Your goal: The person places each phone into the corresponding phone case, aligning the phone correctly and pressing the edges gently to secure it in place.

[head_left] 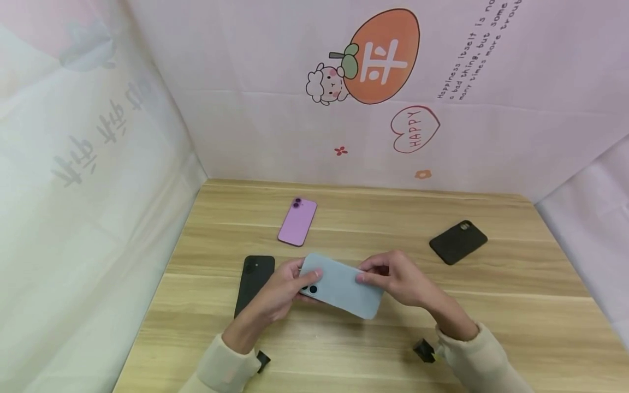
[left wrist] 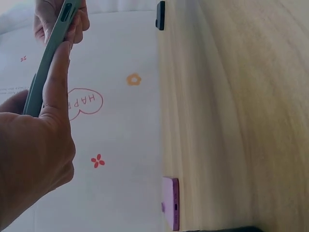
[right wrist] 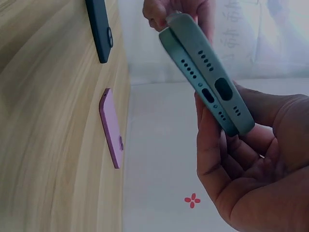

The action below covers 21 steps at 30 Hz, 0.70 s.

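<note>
Both hands hold a pale blue-green phone case (head_left: 339,286) and a teal phone (right wrist: 200,84) above the table, back side up and tilted. My left hand (head_left: 284,289) grips the camera end, thumb on the back and fingers underneath. At the other end, my right hand (head_left: 400,278) pinches the corner area between thumb and fingers. In the right wrist view, the case (right wrist: 212,70) sits apart from the phone at the port end, a narrow gap between them. They come together near the left hand. The phone's screen side is hidden in the head view.
A purple phone (head_left: 297,221) lies behind the hands on the wooden table (head_left: 373,218). A black phone (head_left: 253,278) is partly covered by the left forearm. Another black phone-shaped item (head_left: 458,242) lies at the right. White printed cloth (head_left: 275,125) stands behind the table.
</note>
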{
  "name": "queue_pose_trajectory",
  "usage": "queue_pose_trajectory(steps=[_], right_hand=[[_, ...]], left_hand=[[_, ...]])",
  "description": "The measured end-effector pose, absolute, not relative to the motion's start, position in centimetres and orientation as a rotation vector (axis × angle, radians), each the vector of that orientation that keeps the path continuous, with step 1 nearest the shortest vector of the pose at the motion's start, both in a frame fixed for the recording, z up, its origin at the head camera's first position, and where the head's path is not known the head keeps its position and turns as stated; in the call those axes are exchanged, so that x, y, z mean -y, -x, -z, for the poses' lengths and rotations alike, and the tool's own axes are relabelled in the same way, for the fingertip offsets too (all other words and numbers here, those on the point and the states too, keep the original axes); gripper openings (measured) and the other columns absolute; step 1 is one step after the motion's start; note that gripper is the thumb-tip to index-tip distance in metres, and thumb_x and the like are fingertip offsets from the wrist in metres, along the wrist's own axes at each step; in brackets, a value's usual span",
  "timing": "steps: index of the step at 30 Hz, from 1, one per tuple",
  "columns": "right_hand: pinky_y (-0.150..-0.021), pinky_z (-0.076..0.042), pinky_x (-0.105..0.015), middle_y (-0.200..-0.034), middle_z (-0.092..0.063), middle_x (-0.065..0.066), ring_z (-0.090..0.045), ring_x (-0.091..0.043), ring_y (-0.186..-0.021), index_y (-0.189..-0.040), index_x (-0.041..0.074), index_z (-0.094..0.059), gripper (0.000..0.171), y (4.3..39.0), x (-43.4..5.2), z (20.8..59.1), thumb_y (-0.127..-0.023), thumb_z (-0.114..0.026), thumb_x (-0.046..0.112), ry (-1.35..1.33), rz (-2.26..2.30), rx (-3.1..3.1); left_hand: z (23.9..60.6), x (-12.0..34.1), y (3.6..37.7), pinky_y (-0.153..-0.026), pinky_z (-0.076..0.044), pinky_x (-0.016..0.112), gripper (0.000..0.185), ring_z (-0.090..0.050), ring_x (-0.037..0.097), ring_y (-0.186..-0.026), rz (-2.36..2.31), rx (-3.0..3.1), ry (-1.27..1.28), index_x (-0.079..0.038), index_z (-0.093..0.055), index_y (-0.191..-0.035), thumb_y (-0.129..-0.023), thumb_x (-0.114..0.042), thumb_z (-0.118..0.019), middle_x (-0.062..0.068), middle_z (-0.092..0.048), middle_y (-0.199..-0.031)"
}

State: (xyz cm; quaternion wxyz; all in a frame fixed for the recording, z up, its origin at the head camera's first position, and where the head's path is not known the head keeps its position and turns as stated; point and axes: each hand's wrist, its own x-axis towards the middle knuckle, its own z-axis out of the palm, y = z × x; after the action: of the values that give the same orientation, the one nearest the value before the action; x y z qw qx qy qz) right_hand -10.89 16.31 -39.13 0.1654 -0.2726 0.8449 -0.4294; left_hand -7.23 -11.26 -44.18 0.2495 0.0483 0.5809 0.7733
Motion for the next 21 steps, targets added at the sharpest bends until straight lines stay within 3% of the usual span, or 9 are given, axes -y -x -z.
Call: queue_pose_trajectory(steps=[11, 17, 21], right_hand=[[-0.067, -0.060, -0.026, -0.093, -0.077, -0.003, -0.065, -0.010, -0.073, -0.103, 0.004, -0.082, 0.011, 11.14, -16.37, 39.53, -0.098, -0.077, 0.013, 0.714, 1.315, -2.476], [-0.068, -0.062, -0.027, -0.096, -0.078, -0.011, -0.070, -0.015, -0.075, -0.108, -0.004, -0.078, 0.021, 11.26, -16.94, 39.56, -0.100, -0.076, 0.015, 0.517, 1.422, -2.425], [-0.074, -0.065, -0.035, -0.100, -0.078, -0.016, -0.076, -0.022, -0.079, -0.114, -0.008, -0.075, 0.028, 11.25, -17.18, 39.41, -0.101, -0.075, 0.018, 0.385, 1.475, -2.355]], left_hand=[[44.49, 11.09, 6.88, -0.092, -0.062, 0.041, 0.038, -0.071, 0.024, -0.113, -2.142, -1.630, -0.101, 0.011, -0.057, -0.136, -0.109, -0.015, -0.061, 0.020, -0.070, -0.127], [44.36, 11.06, 6.57, -0.097, -0.060, 0.039, 0.036, -0.069, 0.023, -0.118, -2.251, -1.639, -0.022, 0.011, -0.057, -0.136, -0.109, -0.012, -0.060, 0.020, -0.069, -0.131], [44.21, 11.08, 6.59, -0.099, -0.059, 0.039, 0.037, -0.068, 0.024, -0.121, -2.274, -1.640, -0.010, 0.010, -0.056, -0.139, -0.109, -0.013, -0.060, 0.021, -0.068, -0.134]])
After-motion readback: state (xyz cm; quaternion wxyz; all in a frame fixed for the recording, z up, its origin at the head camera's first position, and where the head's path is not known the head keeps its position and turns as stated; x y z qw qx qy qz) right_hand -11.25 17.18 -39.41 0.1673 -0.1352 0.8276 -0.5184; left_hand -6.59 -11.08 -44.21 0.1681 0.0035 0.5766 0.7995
